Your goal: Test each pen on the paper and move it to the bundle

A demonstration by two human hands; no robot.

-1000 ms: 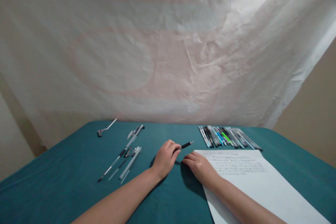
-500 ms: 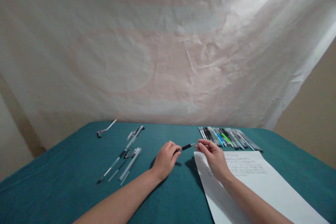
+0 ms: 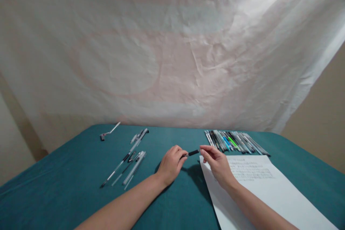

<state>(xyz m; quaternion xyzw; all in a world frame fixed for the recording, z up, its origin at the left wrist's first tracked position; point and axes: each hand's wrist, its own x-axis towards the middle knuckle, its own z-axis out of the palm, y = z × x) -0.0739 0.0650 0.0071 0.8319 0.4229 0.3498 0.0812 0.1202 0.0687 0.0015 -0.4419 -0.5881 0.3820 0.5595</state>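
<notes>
My left hand (image 3: 171, 163) is closed around a pen (image 3: 193, 152) with a black grip, which points to the right above the green cloth. At its tip are the pinched thumb and fingers of my right hand (image 3: 215, 161), which cover the end of the pen. Whether a small part sits between those fingertips is hidden. Below my right hand and forearm lies a sheet of white paper (image 3: 272, 197) with rows of handwriting.
A row of pens (image 3: 231, 142) lies at the back right, just beyond the paper. Left of my left hand are loose clear pen parts (image 3: 134, 168) and a long pen piece (image 3: 115, 170). A small bent item (image 3: 110, 133) lies at the far left. A pale sheet (image 3: 172, 61) hangs behind the table.
My right hand has moved slightly left, and its fingertips have closed the gap to the pen's tip, which now is covered. The left hand stays almost in place, still holding the pen.
</notes>
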